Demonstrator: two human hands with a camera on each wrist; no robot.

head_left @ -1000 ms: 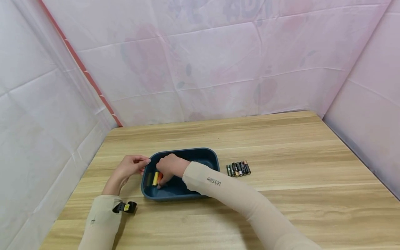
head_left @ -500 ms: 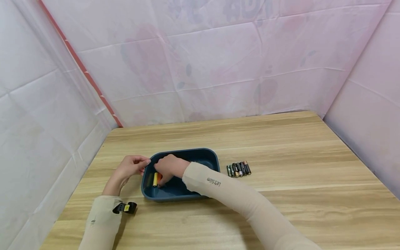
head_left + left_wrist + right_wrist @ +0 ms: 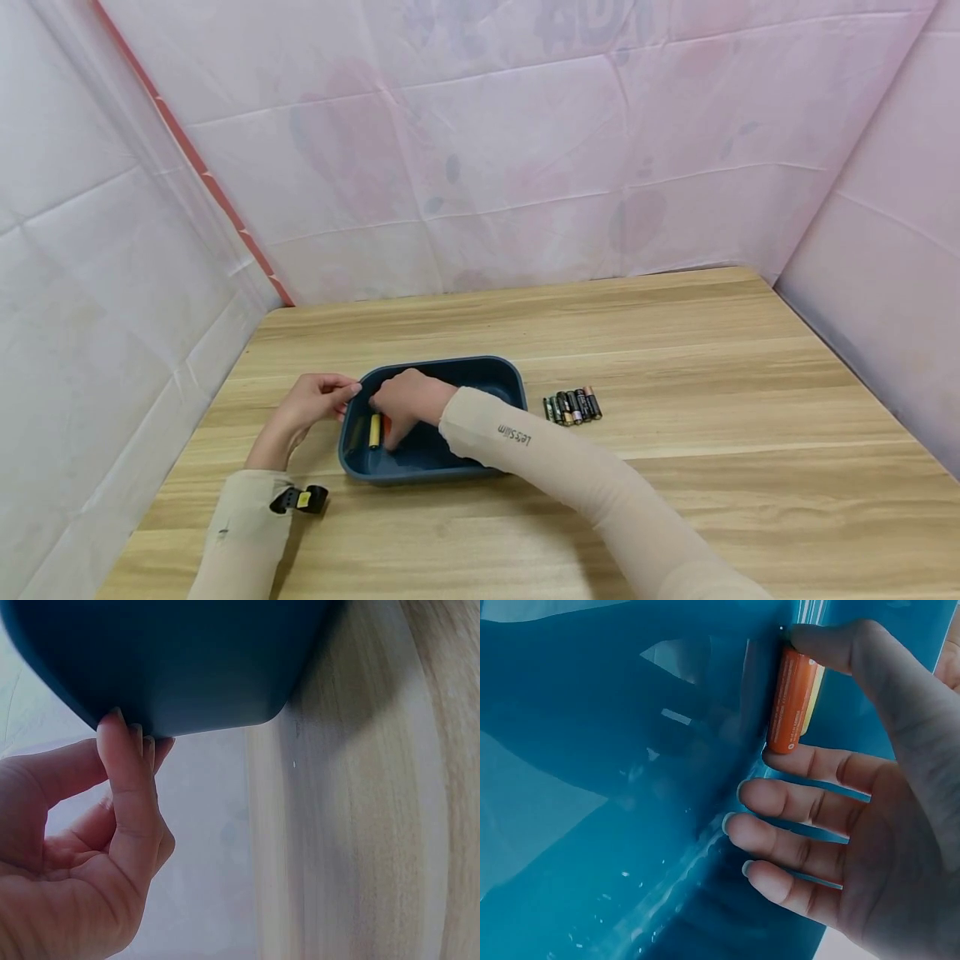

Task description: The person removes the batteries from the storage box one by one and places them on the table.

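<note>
Both hands were working at the dark blue tray (image 3: 491, 377), which sat toward the left side of the wooden table (image 3: 675, 350), a bit nearer the front edge than the back. Starting on the left, the left hand (image 3: 311, 404) was at the tray's left rim with its fingers bent, the fingertips (image 3: 120, 727) pressed against the outside of the rounded corner, so it was touching and steadying the tray rather than wrapped round anything. You could see a small black and yellow clip (image 3: 302, 498) on that arm's beige sleeve down near the front edge. Moving right, inside the tray's left end there was a dark battery (image 3: 357, 430) by the wall, then a yellow battery (image 3: 374, 430) next to it, and then an orange battery (image 3: 789, 699) right alongside that. The right hand (image 3: 408, 404) reached into the tray from the right and pinched the orange battery end to end, thumb on one tip and index finger on the other, while the other three fingers were spread out straight and loose beside it. From the wrist view the orange one lay against the tray floor, touching the yellow one. Further right, just off the tray's right rim on the table, a short row of spare batteries (image 3: 572, 406) lay side by side, touching each other, apart from both hands.
</note>
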